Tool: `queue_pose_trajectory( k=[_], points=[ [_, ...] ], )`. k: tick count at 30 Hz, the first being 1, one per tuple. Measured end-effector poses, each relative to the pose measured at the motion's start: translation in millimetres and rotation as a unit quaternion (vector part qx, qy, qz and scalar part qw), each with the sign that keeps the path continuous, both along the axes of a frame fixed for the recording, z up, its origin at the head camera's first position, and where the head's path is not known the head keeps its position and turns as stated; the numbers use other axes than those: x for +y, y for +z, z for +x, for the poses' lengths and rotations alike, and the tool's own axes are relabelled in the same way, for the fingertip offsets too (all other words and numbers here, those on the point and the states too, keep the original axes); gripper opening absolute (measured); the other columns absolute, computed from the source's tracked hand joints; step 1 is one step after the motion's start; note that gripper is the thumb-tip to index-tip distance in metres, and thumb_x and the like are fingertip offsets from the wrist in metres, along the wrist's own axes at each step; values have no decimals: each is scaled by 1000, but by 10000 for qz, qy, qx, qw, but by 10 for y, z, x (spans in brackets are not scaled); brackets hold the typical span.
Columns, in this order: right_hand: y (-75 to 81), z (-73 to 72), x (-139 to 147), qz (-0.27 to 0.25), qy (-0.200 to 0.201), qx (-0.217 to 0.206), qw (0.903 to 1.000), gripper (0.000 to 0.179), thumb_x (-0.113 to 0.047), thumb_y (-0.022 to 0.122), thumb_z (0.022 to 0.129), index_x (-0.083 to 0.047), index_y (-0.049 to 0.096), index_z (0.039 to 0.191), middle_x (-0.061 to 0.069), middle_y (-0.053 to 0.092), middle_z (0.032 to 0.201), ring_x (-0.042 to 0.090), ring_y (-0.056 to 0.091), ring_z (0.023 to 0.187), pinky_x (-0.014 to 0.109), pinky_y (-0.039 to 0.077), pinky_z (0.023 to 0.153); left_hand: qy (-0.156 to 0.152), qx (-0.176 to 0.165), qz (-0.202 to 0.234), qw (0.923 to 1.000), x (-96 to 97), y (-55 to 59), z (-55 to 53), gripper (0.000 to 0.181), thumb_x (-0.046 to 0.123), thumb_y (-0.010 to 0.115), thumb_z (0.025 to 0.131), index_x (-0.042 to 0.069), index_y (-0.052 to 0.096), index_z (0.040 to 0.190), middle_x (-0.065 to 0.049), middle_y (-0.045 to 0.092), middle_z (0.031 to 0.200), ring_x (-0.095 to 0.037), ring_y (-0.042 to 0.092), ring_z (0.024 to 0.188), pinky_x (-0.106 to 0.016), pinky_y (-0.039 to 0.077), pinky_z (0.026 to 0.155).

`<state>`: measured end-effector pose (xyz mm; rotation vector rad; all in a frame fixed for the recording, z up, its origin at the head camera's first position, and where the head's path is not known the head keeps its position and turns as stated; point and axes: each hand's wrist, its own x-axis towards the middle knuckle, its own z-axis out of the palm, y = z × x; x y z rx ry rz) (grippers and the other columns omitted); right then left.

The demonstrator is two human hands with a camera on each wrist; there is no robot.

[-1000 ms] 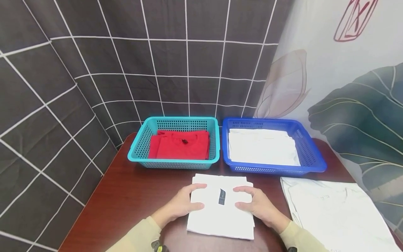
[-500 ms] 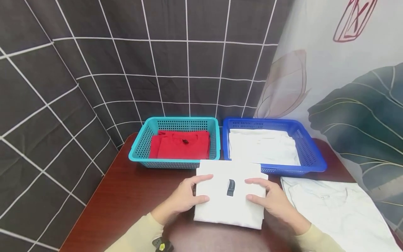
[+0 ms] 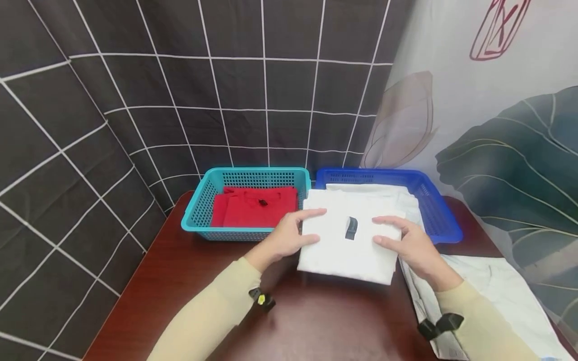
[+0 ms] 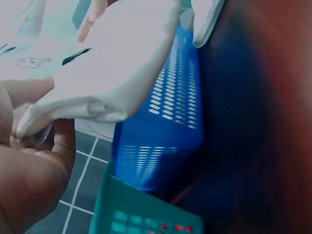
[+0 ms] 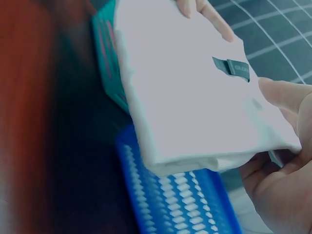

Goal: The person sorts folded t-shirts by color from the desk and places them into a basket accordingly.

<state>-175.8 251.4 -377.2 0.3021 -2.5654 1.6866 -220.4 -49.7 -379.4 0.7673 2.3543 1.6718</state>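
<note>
1) From where I stand, the folded white garment (image 3: 343, 258) is up over the worktop (image 3: 325, 321), its far part covering the near rim of the blue basket (image 3: 444, 228)
2) The left grip (image 3: 291, 235) pinches one side and the right grip (image 3: 411, 245) the other, digits above and below; if either slackened, I'd expect that side to droop and the folds to open
3) Layers gape a little at the edge by the right grip, so an outward tug could slide them apart
4) Carried too low, the underside might snag on that hidden rim and crumple
5) The teal basket (image 3: 188, 218) with red clothing (image 3: 257, 213) stands just beside; a drift left could catch a corner
6) A careless drop might shove the white clothes (image 3: 375, 187) in the blue basket askew
7) The right sleeve (image 3: 478, 316) passes over the spread white cloth (image 3: 506, 286), and could drag it
</note>
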Motion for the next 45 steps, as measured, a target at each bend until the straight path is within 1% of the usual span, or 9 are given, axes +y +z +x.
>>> queue_pose_trajectory(
  k=[7, 11, 13, 19, 26, 30, 35, 41, 45],
  points=[
    [152, -354, 239, -308, -185, -177, 9992, 49, -22, 76, 84, -7, 59, 127, 2, 57, 117, 10, 65, 83, 32, 57, 63, -13, -349, 158, 9993, 318, 245, -416, 61, 19, 79, 80, 29, 57, 135, 4, 56, 129, -15, 54, 113, -28, 56, 76],
    [221, -534, 335, -481, -288, -286, 9980, 51, -20, 75, 84, -9, 58, 131, 5, 52, 122, 12, 67, 80, 31, 57, 64, 32, -441, 382, 9983, 464, 316, -621, 60, 17, 79, 79, 26, 58, 134, 1, 56, 129, -17, 56, 110, -30, 57, 75],
    [258, -611, 392, -422, -336, -270, 9982, 53, -20, 75, 85, -10, 56, 133, 6, 48, 128, 12, 66, 83, 29, 57, 65, 68, -423, 412, 9982, 539, 336, -706, 59, 18, 79, 80, 26, 59, 134, 2, 55, 132, -16, 53, 116, -30, 56, 77],
    [368, -827, 537, 106, -518, -88, 9986, 58, -30, 74, 85, -9, 53, 135, 8, 43, 141, 15, 43, 121, 15, 49, 76, 225, -413, 402, 9981, 720, 375, -880, 58, 23, 79, 80, 30, 59, 133, 8, 51, 138, -13, 38, 133, -31, 48, 95],
    [397, -968, 604, 254, -571, -258, 9977, 62, -35, 72, 86, -9, 51, 137, 10, 39, 146, 24, 30, 134, 14, 43, 82, 485, -473, 476, 9966, 865, 318, -964, 57, 21, 80, 80, 29, 60, 132, 10, 53, 136, -11, 38, 134, -35, 40, 104],
    [332, -994, 622, 464, -580, -556, 9957, 68, -43, 71, 85, -10, 48, 140, 11, 33, 151, 29, 26, 138, 34, 40, 100, 590, -723, 462, 9946, 915, 223, -965, 57, 19, 80, 79, 27, 60, 132, 8, 53, 137, -12, 38, 134, -35, 37, 106],
    [219, -990, 689, 589, -496, -872, 9932, 75, -47, 73, 82, -11, 46, 142, 13, 31, 153, 33, 17, 143, 59, 19, 110, 601, -907, 26, 9941, 973, 124, -932, 58, 26, 80, 80, 28, 58, 134, 6, 51, 140, -15, 38, 136, -42, 35, 108],
    [121, -1023, 692, 760, -326, -954, 9920, 74, -46, 71, 84, -10, 45, 143, 14, 30, 153, 34, 13, 144, 64, 12, 109, 642, -1111, -317, 9912, 972, 75, -906, 59, 33, 77, 81, 26, 57, 136, 3, 49, 141, -20, 38, 136, -47, 37, 106],
    [81, -1054, 675, 727, -233, -1002, 9920, 73, -42, 72, 85, -9, 44, 143, 14, 30, 153, 34, 13, 144, 63, 11, 110, 712, -1041, -469, 9909, 972, 74, -906, 58, 33, 76, 82, 24, 57, 136, 2, 49, 142, -20, 38, 135, -45, 36, 106]
  ],
)
